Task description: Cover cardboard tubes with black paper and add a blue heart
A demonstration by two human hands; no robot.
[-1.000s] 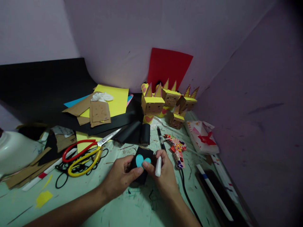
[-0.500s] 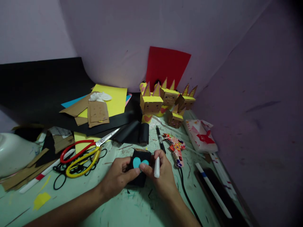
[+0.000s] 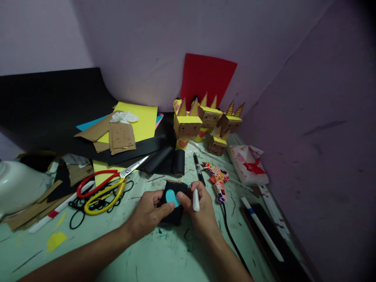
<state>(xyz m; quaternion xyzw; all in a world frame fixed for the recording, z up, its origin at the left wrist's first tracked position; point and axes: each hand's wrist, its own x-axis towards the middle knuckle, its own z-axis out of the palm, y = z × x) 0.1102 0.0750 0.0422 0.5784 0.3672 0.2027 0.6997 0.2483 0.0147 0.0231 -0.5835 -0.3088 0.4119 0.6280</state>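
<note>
My left hand (image 3: 151, 209) grips a small black paper-covered box (image 3: 175, 216) by its left side, its thumb pressed on the front face. On that face lie light blue rounded paper pieces (image 3: 170, 195), partly hidden under both thumbs. My right hand (image 3: 202, 207) steadies the box from the right, thumb on the blue paper, and holds a white marker (image 3: 196, 200) upright between its curled fingers. Just behind the hands lies a black pen (image 3: 199, 170). To their right is a glue gun (image 3: 219, 182) covered in patterned, coloured pieces, its black cord running toward the front.
Red-and-yellow scissors (image 3: 110, 190) lie on black cord at left, near a white bottle (image 3: 22, 190). Behind are yellow paper (image 3: 146, 121), cardboard pieces (image 3: 122, 138) and black paper rolls (image 3: 178, 162). Several horned cardboard figures (image 3: 188, 129) stand at the back, beside a white-red packet (image 3: 249, 164).
My right thumb has lifted and shifted slightly, and the right-hand blue piece is now more covered, overlapping or hidden beside the left one. Both hands keep hold of the box.
</note>
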